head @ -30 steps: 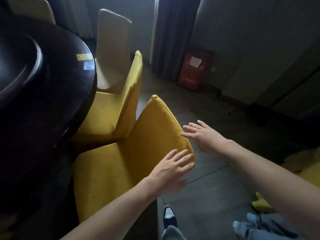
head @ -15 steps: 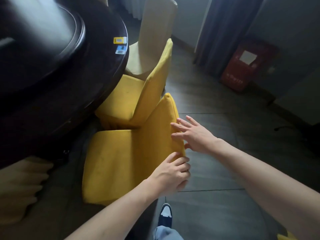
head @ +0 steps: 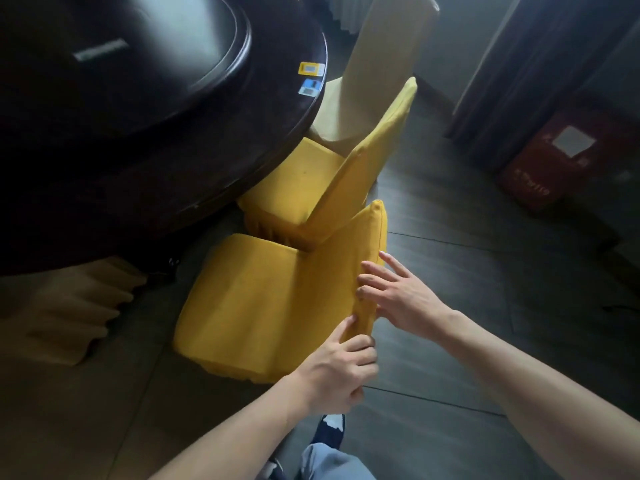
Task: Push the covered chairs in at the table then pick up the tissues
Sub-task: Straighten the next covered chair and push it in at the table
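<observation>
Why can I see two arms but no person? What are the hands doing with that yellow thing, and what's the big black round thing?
The camera sits on the person's head and looks down, so you see only their arms, like your own when you look down. The left hand grips the lower edge of the backrest of the nearest yellow cloth-covered chair. The right hand rests open, fingers against the same backrest, higher up. The big black round thing is a dark glossy round table. On it lie two small stickers, one yellow and one blue. Behind the nearest chair stands a second yellow covered chair, then a cream covered chair. Below you can see the person's dark shoe on the dark floor.
</observation>
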